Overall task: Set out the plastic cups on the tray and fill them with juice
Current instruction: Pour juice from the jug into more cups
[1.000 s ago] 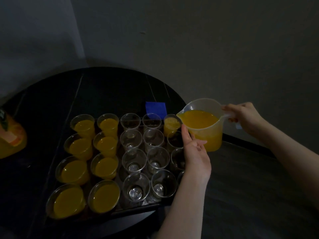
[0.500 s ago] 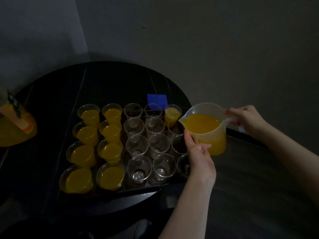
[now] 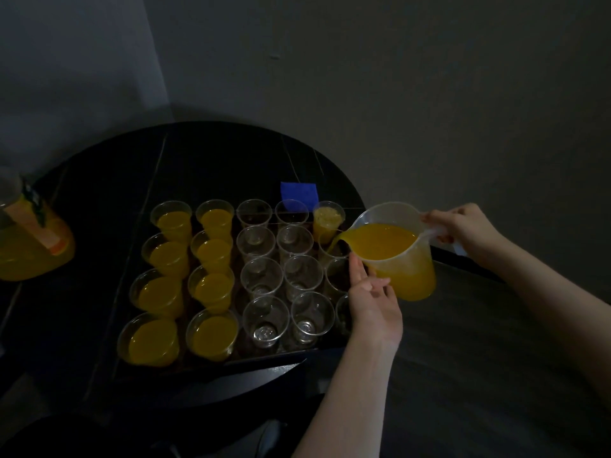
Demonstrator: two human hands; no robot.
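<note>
**Juice runs from the jug into a cup of the right column**

While the right hand [image 3: 463, 231] grips the handle of the clear plastic jug [image 3: 400, 256], the jug is tilted to the left and a thin stream of orange juice [image 3: 334, 243] falls from its spout into a cup [image 3: 332, 249] in the right column of the tray, second from the back. The left hand [image 3: 373, 300] lies against the lower side of the jug with fingers almost straight, thumb apart, so it supports and does not clasp. The jug is about half full.

The dark tray [image 3: 264, 357] stands on the round black bench [image 3: 215, 160] and carries the cups in rows. The two left columns, eight cups [image 3: 172, 223], are filled with juice. The two middle columns, eight clear cups [image 3: 264, 320], have no juice in them. In the right column the back cup [image 3: 328, 219] has juice nearly to its rim; the cups nearer to me in this column are partly hidden by the left hand and I cannot tell what is in them.

Just behind the tray a blue square [image 3: 299, 192] lies on the bench. At the left edge a big juice bottle [image 3: 31, 246] with an orange label lies on its side, well apart from the tray.
</note>
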